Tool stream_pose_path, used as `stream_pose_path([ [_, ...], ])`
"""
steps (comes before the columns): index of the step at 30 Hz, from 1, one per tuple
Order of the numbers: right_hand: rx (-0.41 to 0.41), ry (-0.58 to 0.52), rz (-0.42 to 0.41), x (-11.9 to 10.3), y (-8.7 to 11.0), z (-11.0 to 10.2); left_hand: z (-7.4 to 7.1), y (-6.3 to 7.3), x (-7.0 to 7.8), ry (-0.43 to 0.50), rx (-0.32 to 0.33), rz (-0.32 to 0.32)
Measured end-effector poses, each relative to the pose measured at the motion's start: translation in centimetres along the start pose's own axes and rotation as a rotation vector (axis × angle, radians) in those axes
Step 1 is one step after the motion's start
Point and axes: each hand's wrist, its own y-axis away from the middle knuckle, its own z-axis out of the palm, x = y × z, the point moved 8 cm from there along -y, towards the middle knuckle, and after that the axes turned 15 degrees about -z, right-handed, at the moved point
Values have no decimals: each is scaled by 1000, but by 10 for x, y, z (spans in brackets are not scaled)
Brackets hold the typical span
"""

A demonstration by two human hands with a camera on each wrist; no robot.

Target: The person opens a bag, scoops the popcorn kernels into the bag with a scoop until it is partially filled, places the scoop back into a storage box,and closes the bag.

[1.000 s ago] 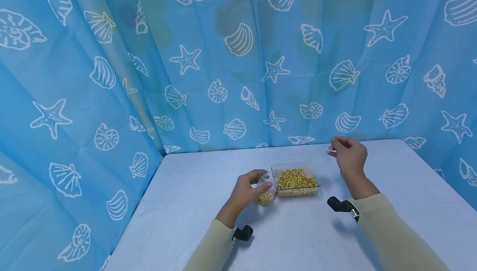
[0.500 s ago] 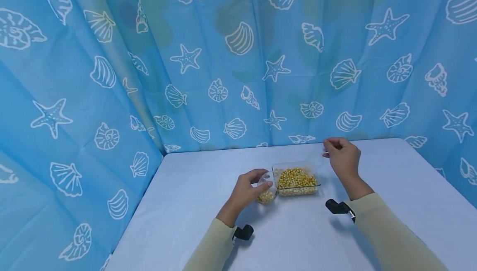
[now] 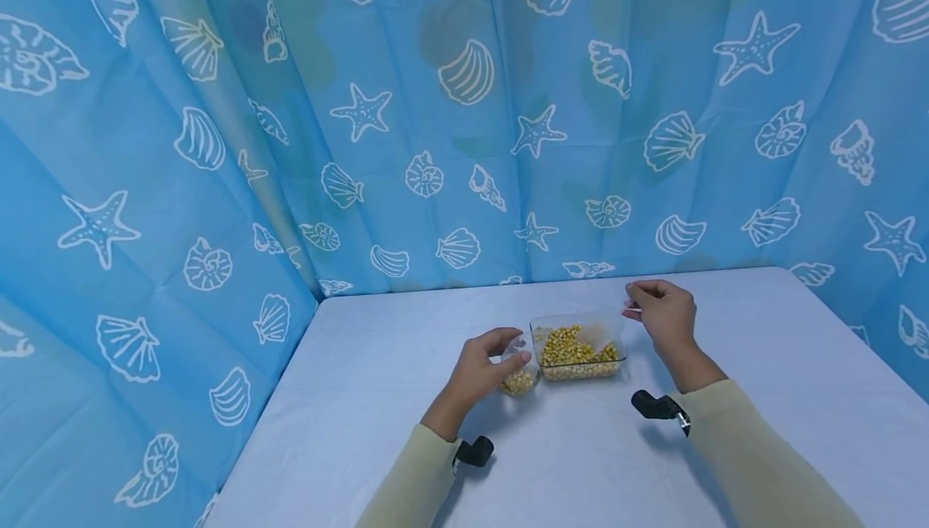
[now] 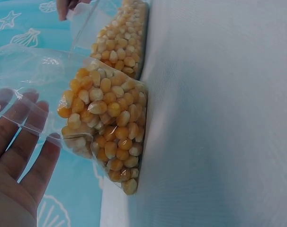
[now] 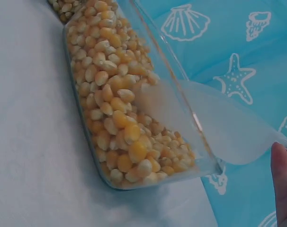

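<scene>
Left of the box [image 3: 581, 365], the left hand [image 3: 482, 367] holds a likely limp, slippery bag [image 4: 108, 123] — best gripped high; at its right, the right hand [image 3: 666, 310] pinches a translucent scoop [image 5: 228, 125].

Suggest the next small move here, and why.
Probably ease the scoop upward: it dips into the kernels in the container, the right hand pinches it, and the left hand holds a bag of kernels alongside.

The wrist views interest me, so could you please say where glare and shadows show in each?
Left wrist: small glints on the clear bag, soft shadow across the table; right wrist: bright highlight on the clear container's rim, faint shadow beside its base.
</scene>
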Motion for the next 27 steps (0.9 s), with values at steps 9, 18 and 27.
stream_pose_path([
  [9,-19,-86,121,16,5,6,1,1,0,-1,-6,-13],
  [18,-30,-127,206,32,11,12,1,2,1,17,-19,-18],
  [27,-36,-159,272,38,19,14,1,3,1,18,-18,9],
])
